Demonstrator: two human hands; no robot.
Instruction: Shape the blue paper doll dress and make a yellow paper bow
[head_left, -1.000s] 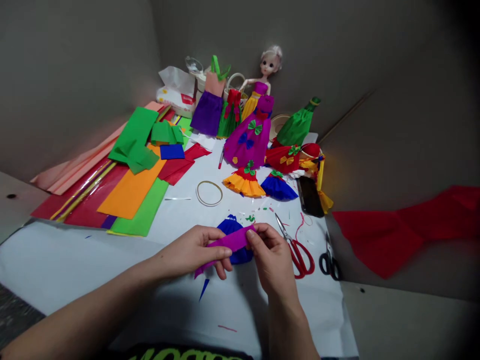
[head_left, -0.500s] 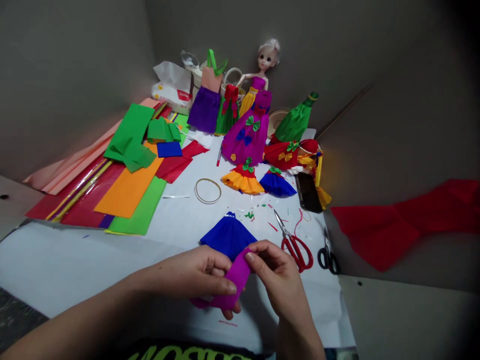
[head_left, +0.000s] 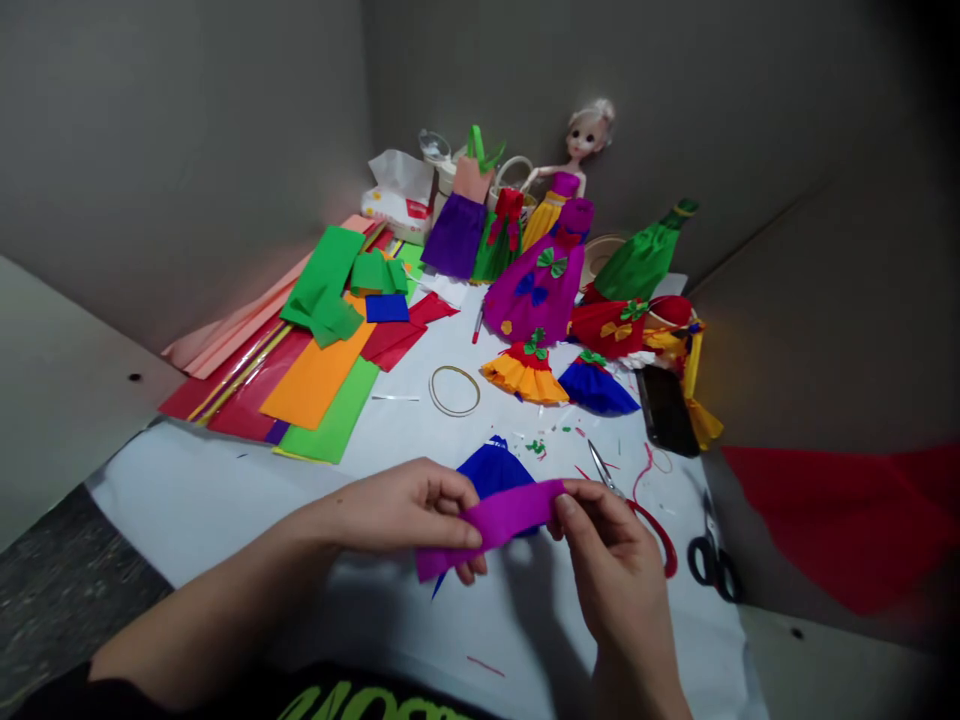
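A strip of magenta crepe paper point(head_left: 514, 512) stretches between my two hands above the table's near part. My left hand point(head_left: 424, 515) pinches it near its left end, thumb on top, and a short tail hangs past the fingers. At the strip's right end, my right hand point(head_left: 600, 525) grips the tip between thumb and fingers. Behind the strip lies a pleated blue paper skirt point(head_left: 491, 467), partly covered by the strip and my left hand. Red-handled scissors point(head_left: 660, 535) lie just beyond my right hand, which hides part of them.
Coloured paper sheets point(head_left: 322, 390) pile up at the left. A doll point(head_left: 566, 185), a magenta paper dress point(head_left: 529, 290) and other small paper outfits stand at the back. Black-handled scissors point(head_left: 712, 565) and a phone point(head_left: 666, 412) lie right. A ring point(head_left: 454, 391) lies mid-table.
The magenta strip, bent and folded over before, is now drawn out nearly straight. My right hand has moved away from the left. The whole view has shifted and tilted slightly.
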